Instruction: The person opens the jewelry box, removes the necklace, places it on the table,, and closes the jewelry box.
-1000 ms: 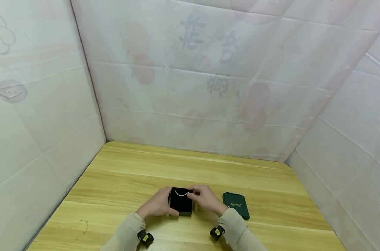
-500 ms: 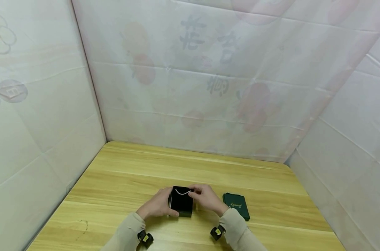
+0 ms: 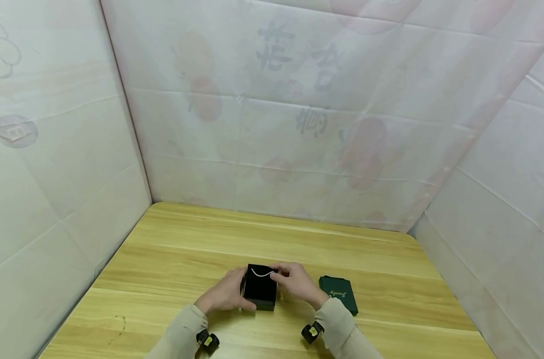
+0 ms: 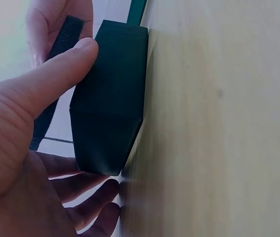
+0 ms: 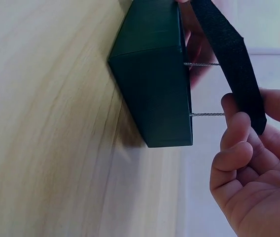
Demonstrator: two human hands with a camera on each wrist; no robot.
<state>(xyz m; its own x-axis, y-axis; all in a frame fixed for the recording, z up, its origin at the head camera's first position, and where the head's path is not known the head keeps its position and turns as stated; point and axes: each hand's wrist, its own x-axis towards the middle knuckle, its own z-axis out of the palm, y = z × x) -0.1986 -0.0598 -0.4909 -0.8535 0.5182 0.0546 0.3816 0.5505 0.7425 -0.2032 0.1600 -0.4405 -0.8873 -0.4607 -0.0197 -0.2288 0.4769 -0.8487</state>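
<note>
A dark green jewelry box [image 3: 265, 305] sits without its lid on the table. My left hand [image 3: 227, 291] holds it, thumb on the near wall and fingers round the left side. My right hand [image 3: 296, 285] pinches the far right corner of a black padded insert [image 3: 260, 289]. That insert [image 5: 238, 64] is tilted up, apart from the box [image 5: 155, 89] in the right wrist view. A thin silvery chain [image 3: 263, 274] curves across its top. Two chain strands [image 5: 206, 114] run from the insert down to the box. The inside of the box is hidden.
The green lid [image 3: 338, 294] with gold lettering lies flat to the right, close to the right sleeve [image 3: 334, 319]. A wooden table [image 3: 186, 234] spreads around, bounded by pale fabric walls [image 3: 272, 149] at the back and sides.
The black insert has risen slightly at its far edge, and my right hand has moved a little up with it. My left hand and the lid have stayed in place.
</note>
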